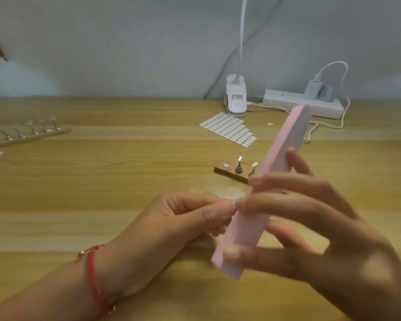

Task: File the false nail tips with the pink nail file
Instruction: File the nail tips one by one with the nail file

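The right hand [322,228] holds the pink file [285,144] above the table [125,181]. Its grip is closed on the file's lower half, with the fingers across the front and the thumb behind. The file slants from near centre up toward the far right, and both it and the hand are blurred. The left hand [171,218], with a red bracelet [93,279] at the wrist, has its grip pinched narrow on a small clear tip [233,204], barely visible, held against the file's left edge. Just beyond the hands lies a wooden stand [229,173], partly hidden by the file, with two holders upright on it. A second stand [33,135] with five holders lies far left. A sheet of white stickers [227,129], a clip lamp [236,98] and a power strip [287,101] sit at the far right.
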Demonstrator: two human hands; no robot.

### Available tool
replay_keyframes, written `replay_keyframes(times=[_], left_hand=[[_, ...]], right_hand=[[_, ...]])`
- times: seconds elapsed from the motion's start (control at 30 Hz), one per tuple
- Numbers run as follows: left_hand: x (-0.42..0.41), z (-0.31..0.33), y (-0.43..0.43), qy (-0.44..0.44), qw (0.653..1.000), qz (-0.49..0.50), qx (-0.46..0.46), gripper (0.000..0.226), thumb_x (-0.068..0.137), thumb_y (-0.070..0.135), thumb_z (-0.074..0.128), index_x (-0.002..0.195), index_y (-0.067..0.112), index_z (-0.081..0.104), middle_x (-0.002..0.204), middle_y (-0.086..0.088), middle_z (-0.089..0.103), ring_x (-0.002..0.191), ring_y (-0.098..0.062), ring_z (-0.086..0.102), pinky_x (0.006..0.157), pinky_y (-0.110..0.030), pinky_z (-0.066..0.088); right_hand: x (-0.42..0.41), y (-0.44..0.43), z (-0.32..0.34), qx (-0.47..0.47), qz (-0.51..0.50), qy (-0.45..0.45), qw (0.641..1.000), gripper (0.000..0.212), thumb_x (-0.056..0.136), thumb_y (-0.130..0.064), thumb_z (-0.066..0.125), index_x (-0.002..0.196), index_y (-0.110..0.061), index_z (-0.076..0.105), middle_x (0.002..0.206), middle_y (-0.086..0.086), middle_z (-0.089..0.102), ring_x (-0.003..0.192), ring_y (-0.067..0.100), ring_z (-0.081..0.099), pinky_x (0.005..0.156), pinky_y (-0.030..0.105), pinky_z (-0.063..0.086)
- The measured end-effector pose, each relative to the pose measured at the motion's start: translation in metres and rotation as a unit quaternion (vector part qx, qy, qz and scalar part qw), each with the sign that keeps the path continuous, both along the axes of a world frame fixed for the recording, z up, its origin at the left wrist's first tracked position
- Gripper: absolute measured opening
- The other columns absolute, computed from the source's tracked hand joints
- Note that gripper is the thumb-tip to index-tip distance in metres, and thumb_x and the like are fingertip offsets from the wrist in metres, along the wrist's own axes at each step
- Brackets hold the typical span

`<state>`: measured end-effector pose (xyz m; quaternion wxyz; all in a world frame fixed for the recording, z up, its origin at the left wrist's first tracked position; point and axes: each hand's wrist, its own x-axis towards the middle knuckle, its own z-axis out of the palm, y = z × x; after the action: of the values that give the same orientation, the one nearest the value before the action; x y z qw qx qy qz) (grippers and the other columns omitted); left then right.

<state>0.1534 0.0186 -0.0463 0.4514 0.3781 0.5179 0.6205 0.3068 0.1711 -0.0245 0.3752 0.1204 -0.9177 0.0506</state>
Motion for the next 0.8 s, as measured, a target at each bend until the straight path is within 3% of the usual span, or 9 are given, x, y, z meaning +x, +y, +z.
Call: replay_keyframes(times=[0.1,0.2,0.33,0.47,0.57,0.7,0.8], left_hand=[[0.001,0.002,0.0,0.019,1.0,0.015,0.004,0.041,0.064,0.057,0.077,0.075,0.017,0.076,0.077,-0.005,0.065,0.074,-0.008,0.055,0.071,-0.019,0.041],[0.002,0.002,0.0,-0.011,1.0,0.015,-0.013,0.042,0.066,0.05,0.078,0.082,0.01,0.076,0.084,-0.017,0.066,0.081,-0.019,0.056,0.074,-0.027,0.043],[0.003,0.004,0.001,-0.025,1.0,0.01,-0.008,0.04,0.059,0.058,0.079,0.069,0.019,0.075,0.069,0.005,0.065,0.069,-0.006,0.057,0.074,-0.02,0.044],[0.004,0.007,0.0,-0.067,0.998,-0.008,0.009,0.034,0.062,0.049,0.081,0.076,0.018,0.078,0.076,0.002,0.071,0.073,-0.007,0.061,0.068,-0.016,0.049],[0.004,0.006,-0.001,-0.052,0.999,0.007,-0.001,0.031,0.059,0.049,0.082,0.068,0.02,0.077,0.094,-0.011,0.072,0.086,-0.016,0.06,0.08,-0.022,0.052],[0.002,0.006,-0.002,-0.061,0.998,0.004,-0.002,0.039,0.053,0.053,0.085,0.071,0.019,0.077,0.086,-0.004,0.072,0.08,-0.014,0.06,0.071,-0.018,0.051],[0.001,0.003,-0.002,-0.019,1.0,-0.004,-0.005,0.044,0.055,0.057,0.082,0.078,0.019,0.078,0.098,-0.009,0.074,0.091,-0.02,0.063,0.084,-0.028,0.05]], right_hand=[[-0.001,0.002,0.003,-0.01,-0.016,0.012,1.0,0.03,0.101,-0.012,0.05,0.117,-0.032,0.066,0.122,-0.002,0.056,0.126,0.02,0.05,0.113,0.056,0.033],[-0.001,-0.002,-0.002,0.011,0.015,-0.003,1.0,0.032,0.1,-0.016,0.056,0.117,-0.04,0.069,0.125,-0.005,0.056,0.128,0.016,0.049,0.113,0.056,0.032],[-0.001,0.004,0.004,0.013,-0.02,0.001,1.0,0.034,0.101,-0.015,0.05,0.121,-0.037,0.068,0.124,-0.002,0.055,0.128,0.019,0.047,0.113,0.057,0.032],[0.0,-0.005,-0.003,0.031,0.031,-0.033,0.998,0.031,0.098,-0.016,0.057,0.117,-0.037,0.068,0.125,-0.007,0.055,0.128,0.014,0.049,0.115,0.054,0.031],[-0.001,0.0,0.003,0.003,-0.001,-0.01,1.0,0.029,0.096,-0.009,0.054,0.113,-0.03,0.067,0.12,-0.004,0.058,0.123,0.02,0.051,0.11,0.058,0.035],[-0.002,-0.008,-0.002,0.024,0.03,-0.022,0.999,0.028,0.094,-0.011,0.061,0.104,-0.033,0.074,0.12,-0.006,0.056,0.122,0.015,0.052,0.113,0.054,0.035],[0.001,-0.003,0.004,-0.005,0.005,-0.01,1.0,0.029,0.094,-0.009,0.057,0.112,-0.029,0.068,0.117,-0.003,0.058,0.122,0.02,0.051,0.11,0.057,0.035]])
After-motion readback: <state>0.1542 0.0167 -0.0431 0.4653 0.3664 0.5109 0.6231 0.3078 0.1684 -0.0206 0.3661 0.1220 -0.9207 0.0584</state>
